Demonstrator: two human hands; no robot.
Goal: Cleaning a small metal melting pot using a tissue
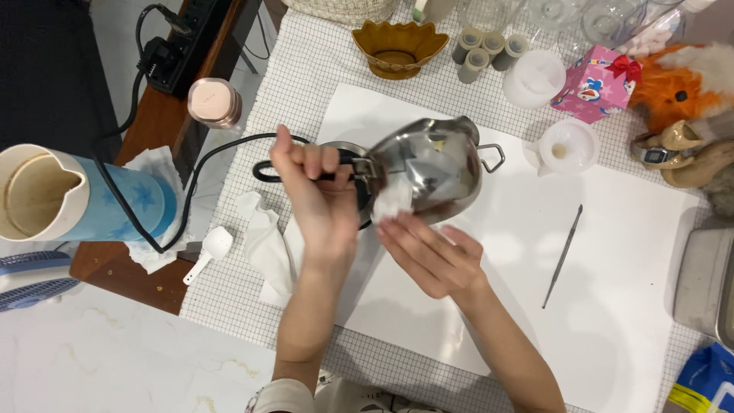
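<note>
Left hand [317, 191] with grip pressed tight round the black handle [336, 174] of one small steel pot [430, 170], tilted on its side above the white paper sheet [627, 252] near the middle of the table [229, 306]. Right hand [428, 256] with grip pinching one wad of white tissue [394, 200] against the pot's rim; thumb hidden behind the wad. Beneath the pot, a dark round base [348, 157], mostly covered by hand and pot; kind hard to make out. One black cord [222, 149] from that spot off toward the power strip [187, 42], partly cut by the top edge.

Left of the hands: one crumpled white tissue [267, 241], one white plastic scoop [210, 248], one pink-lidded jar [214, 101], one blue jug [76, 195] with a cream rim, standing on another tissue. Blue fan [30, 279] cut off at the left edge.

Right of the pot: one thin metal pick [563, 256], two white round containers [566, 149]. Further back: one amber scalloped bowl [399, 47], four small grey rolls [483, 52], one pink gift box [596, 82], one orange plush toy [673, 80], half out of view. Clear glassware along the top edge, cropped, count unclear. Grey tray [707, 279] and blue packet [703, 382] cut off at the right edge.
</note>
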